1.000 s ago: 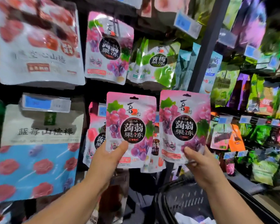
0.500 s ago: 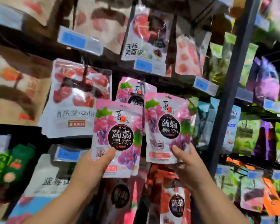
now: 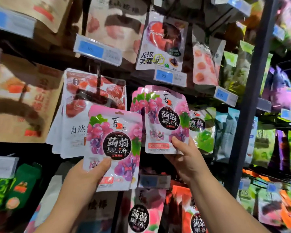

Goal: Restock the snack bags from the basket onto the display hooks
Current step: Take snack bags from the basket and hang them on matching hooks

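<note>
Whereas half a second ago the two pink grape bags overlapped, the right-hand bag [image 3: 165,120] now sits higher, laid over the matching hanging bag [image 3: 136,101], left of the display rack [image 3: 249,125] upright. The left-hand bag [image 3: 114,147] sits lower, just beside it. The right hand [image 3: 186,158] pinches its bag's lower right corner, thumb in front, bag standing above the hand. The left hand [image 3: 84,179] pinches its bag's lower left, thumb across the front, bag rising up and to the right. The hook there is hidden behind the bags, and the surrounding packets are blurred.
</note>
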A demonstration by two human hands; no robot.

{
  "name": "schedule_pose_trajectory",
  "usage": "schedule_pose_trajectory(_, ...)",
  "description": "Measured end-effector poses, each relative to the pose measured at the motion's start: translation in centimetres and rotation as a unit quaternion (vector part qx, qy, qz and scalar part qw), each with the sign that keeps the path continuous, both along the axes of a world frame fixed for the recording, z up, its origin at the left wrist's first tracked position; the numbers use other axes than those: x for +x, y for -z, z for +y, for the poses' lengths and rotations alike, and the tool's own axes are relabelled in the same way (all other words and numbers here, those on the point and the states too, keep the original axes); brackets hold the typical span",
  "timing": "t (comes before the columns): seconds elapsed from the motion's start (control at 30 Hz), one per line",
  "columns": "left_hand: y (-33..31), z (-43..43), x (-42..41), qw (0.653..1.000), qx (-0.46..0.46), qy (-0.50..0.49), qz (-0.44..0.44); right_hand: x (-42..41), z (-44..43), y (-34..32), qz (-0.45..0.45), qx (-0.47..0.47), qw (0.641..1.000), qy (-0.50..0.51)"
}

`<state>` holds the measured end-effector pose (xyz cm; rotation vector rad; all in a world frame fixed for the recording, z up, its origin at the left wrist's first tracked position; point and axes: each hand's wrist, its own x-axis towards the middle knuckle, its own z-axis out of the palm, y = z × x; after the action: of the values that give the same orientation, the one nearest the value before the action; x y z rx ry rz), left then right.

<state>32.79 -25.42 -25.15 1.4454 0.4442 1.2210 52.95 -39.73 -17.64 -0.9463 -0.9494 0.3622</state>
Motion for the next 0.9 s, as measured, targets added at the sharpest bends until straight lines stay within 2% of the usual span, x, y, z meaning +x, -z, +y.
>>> schedule_pose_trajectory(0.27, -1.4, 0.5, -2.4, 0.999, 0.022, 0.023, 0.01, -0.3, 0.4, -1.0, -0.008, -0.013, 0.999, 0.042)
schedule_pose_trajectory(0.63, -0.7, 0.8, -2.0, 0.995, -0.011, 0.095, -0.02, 0.4, 2.0, -0.7, -0.008, -0.07, 0.993, 0.091)
schedule_pose_trajectory(0.8, -0.4, 0.4, -0.9, 0.993, -0.032, 0.112, -0.032, 0.5, 2.5, 0.3, -0.068, -0.139, 0.975, 0.162)
schedule_pose_trajectory(0.9, -0.3, 0.0, -0.4, 0.992, -0.038, 0.116, -0.039, 0.2, 2.2, 1.4, -0.122, -0.148, 0.948, 0.254)
